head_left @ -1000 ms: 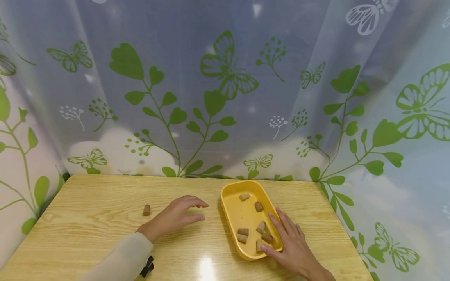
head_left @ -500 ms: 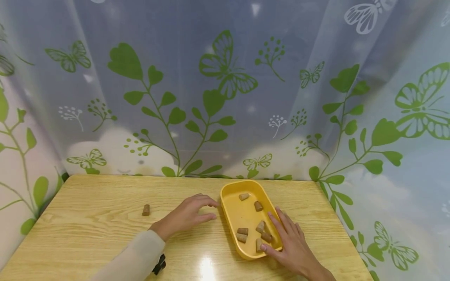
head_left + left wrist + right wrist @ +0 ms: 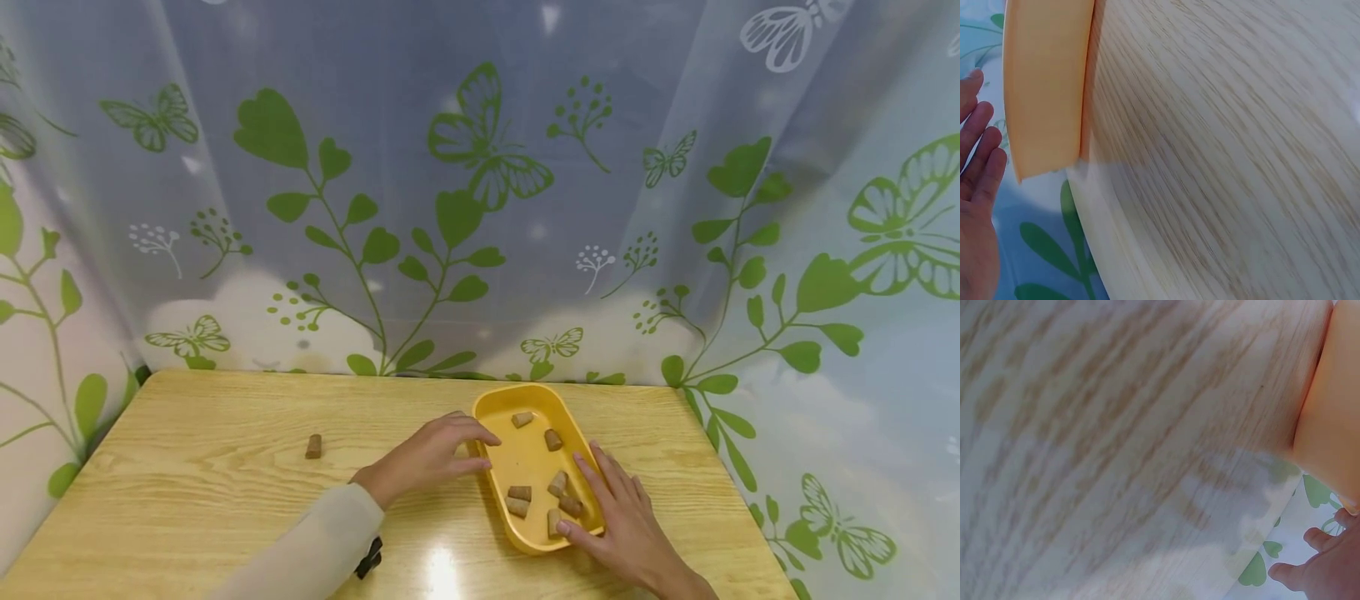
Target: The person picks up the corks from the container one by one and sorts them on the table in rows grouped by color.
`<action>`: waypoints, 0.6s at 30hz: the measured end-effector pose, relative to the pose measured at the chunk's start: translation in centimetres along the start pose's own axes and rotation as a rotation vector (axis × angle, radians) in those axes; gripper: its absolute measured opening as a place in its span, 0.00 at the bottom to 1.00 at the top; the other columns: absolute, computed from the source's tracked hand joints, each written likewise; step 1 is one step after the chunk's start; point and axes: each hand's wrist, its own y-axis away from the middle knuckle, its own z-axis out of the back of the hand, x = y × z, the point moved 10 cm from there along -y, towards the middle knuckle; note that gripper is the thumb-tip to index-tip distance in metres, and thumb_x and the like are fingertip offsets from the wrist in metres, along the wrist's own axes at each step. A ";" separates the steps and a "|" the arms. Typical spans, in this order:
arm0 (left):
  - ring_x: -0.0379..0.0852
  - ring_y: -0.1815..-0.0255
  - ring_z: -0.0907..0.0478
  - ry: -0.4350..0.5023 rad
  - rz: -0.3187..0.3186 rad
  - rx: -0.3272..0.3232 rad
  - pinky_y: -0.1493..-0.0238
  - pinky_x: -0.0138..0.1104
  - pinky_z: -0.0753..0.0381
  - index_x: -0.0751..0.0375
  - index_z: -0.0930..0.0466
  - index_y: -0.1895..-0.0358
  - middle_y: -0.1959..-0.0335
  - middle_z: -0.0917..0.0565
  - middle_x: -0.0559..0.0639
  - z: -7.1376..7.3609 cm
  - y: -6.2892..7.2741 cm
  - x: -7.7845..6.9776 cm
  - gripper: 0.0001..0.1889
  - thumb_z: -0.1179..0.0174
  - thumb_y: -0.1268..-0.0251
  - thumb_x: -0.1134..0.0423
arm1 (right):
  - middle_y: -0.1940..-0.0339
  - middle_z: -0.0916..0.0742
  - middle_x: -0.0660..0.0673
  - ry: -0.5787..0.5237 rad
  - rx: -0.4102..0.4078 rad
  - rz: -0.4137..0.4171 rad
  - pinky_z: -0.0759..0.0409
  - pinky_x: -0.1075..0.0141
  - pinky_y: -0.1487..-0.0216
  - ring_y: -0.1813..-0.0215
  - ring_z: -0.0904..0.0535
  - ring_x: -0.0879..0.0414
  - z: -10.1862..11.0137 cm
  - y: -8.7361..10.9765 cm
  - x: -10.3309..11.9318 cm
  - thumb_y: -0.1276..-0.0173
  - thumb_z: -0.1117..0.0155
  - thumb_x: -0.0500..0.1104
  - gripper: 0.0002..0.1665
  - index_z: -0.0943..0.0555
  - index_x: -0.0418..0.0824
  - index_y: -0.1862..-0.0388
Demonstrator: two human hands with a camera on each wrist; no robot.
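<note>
A yellow plastic tray (image 3: 491, 500) sits slanted on the table, with several small tapered corks inside. Two of them, a cork (image 3: 522, 419) and a darker cork (image 3: 553, 440), lie toward its far end; the others are grouped at the near end. My left hand (image 3: 427, 458) reaches the tray's left side, its fingertips over the rim and nothing between thumb and fingers. My right hand (image 3: 626, 533) rests on the near right corner with fingers extended along the right rim. Its thumb tip overlaps a pale cork (image 3: 555, 523) in the head view.
A single brown cork (image 3: 313, 447) stands on the wooden table (image 3: 202, 492), well left of the tray. Behind and on both sides hangs a curtain (image 3: 480, 250) printed with green leaves and butterflies, meeting the table's far edge.
My left hand has moved right, from beside the tray to over its left rim. The right hand, the tray and the corks stay where they were.
</note>
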 end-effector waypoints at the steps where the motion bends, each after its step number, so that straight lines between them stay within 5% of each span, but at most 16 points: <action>1: 0.47 0.34 0.17 -0.007 -0.005 0.004 0.27 0.49 0.19 0.54 0.13 0.34 0.37 0.11 0.45 -0.2 -0.2 -0.2 0.19 0.30 0.22 0.54 | 0.10 0.38 0.38 0.003 0.001 0.000 0.37 0.16 0.30 0.16 0.35 0.29 0.0 0.0 0.0 0.28 0.28 0.67 0.55 0.37 0.49 0.11; 18: 0.41 0.34 0.18 -0.078 -0.005 0.168 0.29 0.38 0.18 0.52 0.11 0.36 0.38 0.11 0.41 -3.4 -3.6 -2.3 0.17 0.31 0.22 0.53 | 0.10 0.37 0.37 -0.007 0.001 0.004 0.37 0.15 0.31 0.17 0.35 0.28 0.0 0.0 0.0 0.27 0.28 0.66 0.54 0.37 0.49 0.11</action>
